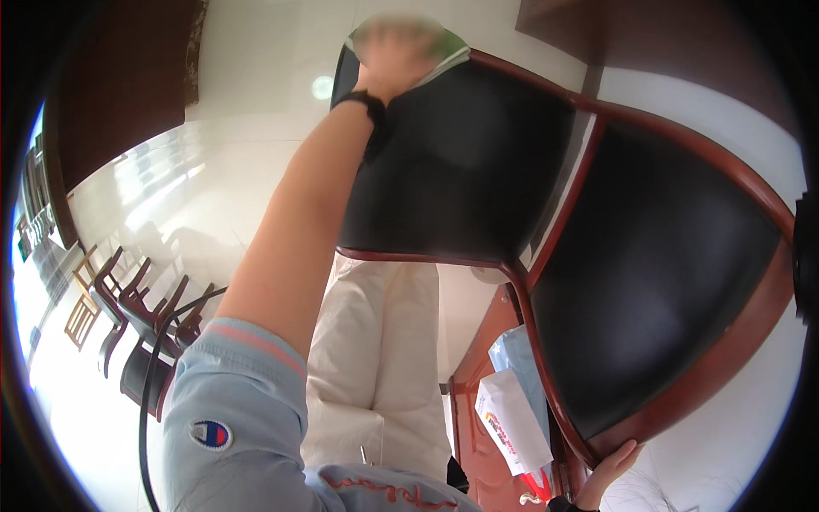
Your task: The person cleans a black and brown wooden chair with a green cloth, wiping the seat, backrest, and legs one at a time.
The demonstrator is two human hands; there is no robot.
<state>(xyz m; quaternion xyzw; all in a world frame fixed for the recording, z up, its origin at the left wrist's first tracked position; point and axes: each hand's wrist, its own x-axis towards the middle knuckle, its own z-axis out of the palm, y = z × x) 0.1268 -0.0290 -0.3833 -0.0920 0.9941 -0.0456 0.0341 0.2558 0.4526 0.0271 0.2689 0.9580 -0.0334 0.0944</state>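
A chair with a black padded seat (461, 160) and reddish-brown wooden frame stands before me, its black backrest (646, 275) at the right. My left hand (400, 54) is on a green and white cloth (453, 50) at the far left corner of the seat. This hand is blurred, so its fingers do not show clearly. At the lower right, my right hand (604, 477) holds the top wooden rail of the backrest, with fingers over its edge.
Dark wooden furniture (121, 77) rises at the upper left, another brown piece (672, 51) at the upper right. Several chairs (147, 307) stand at the left. A black cable (150, 397) hangs near my left sleeve. A white paper bag (512, 416) is beside a red-brown door (477, 384).
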